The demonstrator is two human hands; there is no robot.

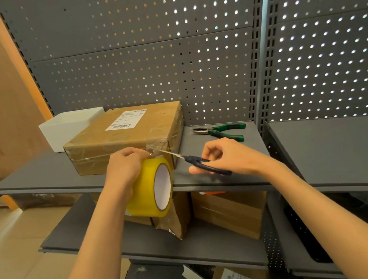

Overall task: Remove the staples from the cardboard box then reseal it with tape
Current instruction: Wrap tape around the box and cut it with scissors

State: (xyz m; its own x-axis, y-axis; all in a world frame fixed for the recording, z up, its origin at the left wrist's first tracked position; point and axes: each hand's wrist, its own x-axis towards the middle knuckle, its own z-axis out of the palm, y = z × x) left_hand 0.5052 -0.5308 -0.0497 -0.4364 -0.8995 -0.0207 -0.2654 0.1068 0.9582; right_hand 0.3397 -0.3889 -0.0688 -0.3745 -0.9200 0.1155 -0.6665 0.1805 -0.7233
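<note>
The cardboard box sits on the grey shelf, clear tape over its near corner. The left hand has its fingers wrapped around a yellow tape roll just before that corner. The right hand grips dark-handled scissors, blades at the stretched tape strip. Green-handled pliers lie right of the box.
</note>
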